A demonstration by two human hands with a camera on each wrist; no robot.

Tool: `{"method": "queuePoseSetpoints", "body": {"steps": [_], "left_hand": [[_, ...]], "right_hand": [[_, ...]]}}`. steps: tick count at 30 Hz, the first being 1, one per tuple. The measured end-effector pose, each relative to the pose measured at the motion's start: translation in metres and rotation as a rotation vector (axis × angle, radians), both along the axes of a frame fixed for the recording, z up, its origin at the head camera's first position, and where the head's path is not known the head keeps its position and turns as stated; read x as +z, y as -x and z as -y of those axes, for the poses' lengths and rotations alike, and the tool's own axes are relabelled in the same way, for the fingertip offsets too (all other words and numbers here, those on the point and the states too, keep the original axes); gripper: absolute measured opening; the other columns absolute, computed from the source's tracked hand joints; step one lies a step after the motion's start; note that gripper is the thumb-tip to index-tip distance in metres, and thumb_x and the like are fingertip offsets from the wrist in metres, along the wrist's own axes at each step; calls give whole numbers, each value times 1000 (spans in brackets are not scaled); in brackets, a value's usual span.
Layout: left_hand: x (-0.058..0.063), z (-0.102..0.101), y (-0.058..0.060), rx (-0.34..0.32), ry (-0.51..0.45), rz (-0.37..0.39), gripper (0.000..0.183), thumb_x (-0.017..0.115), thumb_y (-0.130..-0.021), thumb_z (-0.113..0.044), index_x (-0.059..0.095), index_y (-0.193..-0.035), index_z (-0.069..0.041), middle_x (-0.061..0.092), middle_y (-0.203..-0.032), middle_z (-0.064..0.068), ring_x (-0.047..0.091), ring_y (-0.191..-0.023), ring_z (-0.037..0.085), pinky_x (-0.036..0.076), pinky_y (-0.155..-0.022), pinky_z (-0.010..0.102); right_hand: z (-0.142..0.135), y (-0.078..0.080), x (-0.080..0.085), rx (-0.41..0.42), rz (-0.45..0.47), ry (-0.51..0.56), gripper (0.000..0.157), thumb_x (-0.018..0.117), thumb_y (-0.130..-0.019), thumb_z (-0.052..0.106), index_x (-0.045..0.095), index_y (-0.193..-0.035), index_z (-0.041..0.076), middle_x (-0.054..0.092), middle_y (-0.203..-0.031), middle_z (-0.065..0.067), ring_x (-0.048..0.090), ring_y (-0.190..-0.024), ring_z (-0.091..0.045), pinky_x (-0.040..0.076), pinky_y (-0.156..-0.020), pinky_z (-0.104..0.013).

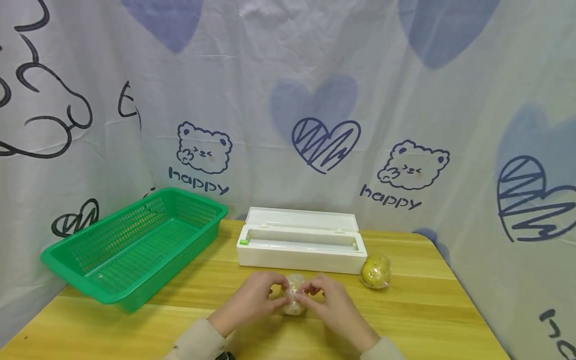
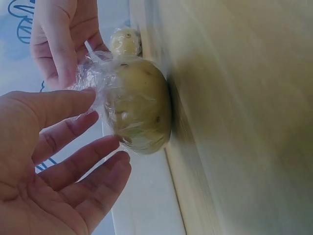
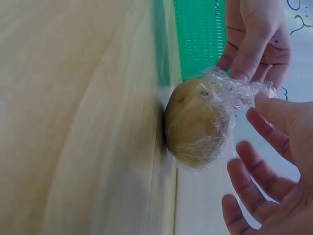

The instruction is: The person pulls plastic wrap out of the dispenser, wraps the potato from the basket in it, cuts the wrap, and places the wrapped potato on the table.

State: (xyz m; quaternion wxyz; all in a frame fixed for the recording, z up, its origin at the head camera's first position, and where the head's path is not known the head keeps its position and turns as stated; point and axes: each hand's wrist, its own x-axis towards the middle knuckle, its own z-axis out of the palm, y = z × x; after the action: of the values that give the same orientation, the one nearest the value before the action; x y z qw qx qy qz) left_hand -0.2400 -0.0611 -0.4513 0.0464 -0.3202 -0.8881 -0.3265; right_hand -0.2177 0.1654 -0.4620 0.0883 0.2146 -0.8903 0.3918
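Note:
A potato [image 2: 143,107] in cling film sits on the wooden table between both hands, its film bunched into crinkled folds on top. My left hand [image 1: 254,299] pinches the gathered film [image 2: 100,73] between thumb and index finger, the other fingers spread beside the potato. From the opposite side my right hand [image 1: 335,302] pinches the same bunch, thumb and index finger at the film, its remaining fingers apart from the potato. Just behind the hands stands a white cling film dispenser box [image 1: 301,257] with its lid raised. A second wrapped potato [image 1: 376,271] lies at the box's right end.
On the left of the wooden table [image 1: 427,310] stands a green perforated plastic basket [image 1: 135,295]. A white curtain [image 1: 261,60] with blue hearts and bear drawings hangs behind the table and along its sides.

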Motion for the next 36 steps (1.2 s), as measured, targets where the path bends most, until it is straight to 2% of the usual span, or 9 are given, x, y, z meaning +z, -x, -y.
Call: {"method": "queuePoseSetpoints", "body": {"steps": [5, 8, 14, 17, 20, 24, 29, 34, 36], "left_hand": [[2, -3, 6, 21, -9, -14, 9, 85, -91, -15, 77, -88, -19, 82, -101, 1, 76, -98, 23, 61, -80, 31], [2, -5, 10, 22, -16, -16, 11, 85, -92, -14, 76, -87, -19, 82, -105, 2, 77, -106, 26, 64, -84, 36], [0, -6, 15, 21, -49, 20, 10, 82, -94, -11, 74, -100, -14, 82, -106, 6, 78, -105, 26, 66, -86, 44], [-2, -6, 15, 2, -45, -11, 23, 82, -94, -8, 66, -110, -12, 82, -106, 8, 79, -101, 25, 66, -83, 42], [-4, -6, 15, -31, -16, -88, 27, 81, -94, -4, 63, -112, -11, 82, -108, 11, 80, -99, 25, 66, -82, 38], [-6, -6, 15, -51, 16, -161, 16, 80, -93, -2, 75, -106, -9, 81, -103, 7, 78, -94, 20, 65, -82, 31], [-5, -3, 13, -66, 94, -181, 8, 83, -94, -11, 83, -102, -9, 80, -102, 4, 74, -94, 17, 62, -83, 27], [-3, 4, 12, -124, 173, -168, 23, 89, -90, -24, 82, -108, -11, 78, -123, 11, 74, -116, 28, 62, -101, 41], [-4, 6, 14, -161, 172, -160, 27, 91, -88, -25, 79, -107, -12, 79, -120, 7, 75, -112, 23, 62, -100, 37]], "right_hand": [[0, 8, 1, -34, 1, 24, 12, 81, -96, 33, 75, -90, 24, 72, -114, -2, 68, -114, -27, 55, -103, -56], [-1, 13, 1, -25, 16, 25, 13, 79, -99, 32, 73, -90, 24, 76, -116, -3, 69, -119, -30, 53, -108, -61], [1, 22, 1, -17, -13, -30, 9, 77, -100, 27, 77, -93, 22, 81, -103, 5, 75, -108, -22, 58, -102, -53], [2, 24, 0, -22, -41, -51, 7, 79, -99, 25, 79, -94, 20, 82, -101, 4, 76, -104, -20, 60, -98, -50], [3, 25, -2, -33, -58, -48, 8, 81, -97, 23, 74, -96, 18, 81, -99, 2, 77, -100, -20, 60, -97, -50], [3, 26, -4, -24, -87, -39, 14, 83, -95, 19, 69, -95, 19, 80, -97, 4, 77, -98, -17, 62, -95, -48], [0, 25, -6, 22, -162, -101, 3, 82, -94, 22, 79, -94, 20, 83, -99, 6, 77, -96, -13, 64, -91, -40], [-7, 22, -4, 94, -165, -178, 16, 81, -94, 34, 83, -102, 20, 82, -115, 0, 77, -111, -21, 61, -101, -45], [-10, 21, -3, 132, -125, -188, 22, 84, -91, 39, 81, -103, 21, 80, -123, -1, 74, -121, -26, 58, -107, -50]]}}
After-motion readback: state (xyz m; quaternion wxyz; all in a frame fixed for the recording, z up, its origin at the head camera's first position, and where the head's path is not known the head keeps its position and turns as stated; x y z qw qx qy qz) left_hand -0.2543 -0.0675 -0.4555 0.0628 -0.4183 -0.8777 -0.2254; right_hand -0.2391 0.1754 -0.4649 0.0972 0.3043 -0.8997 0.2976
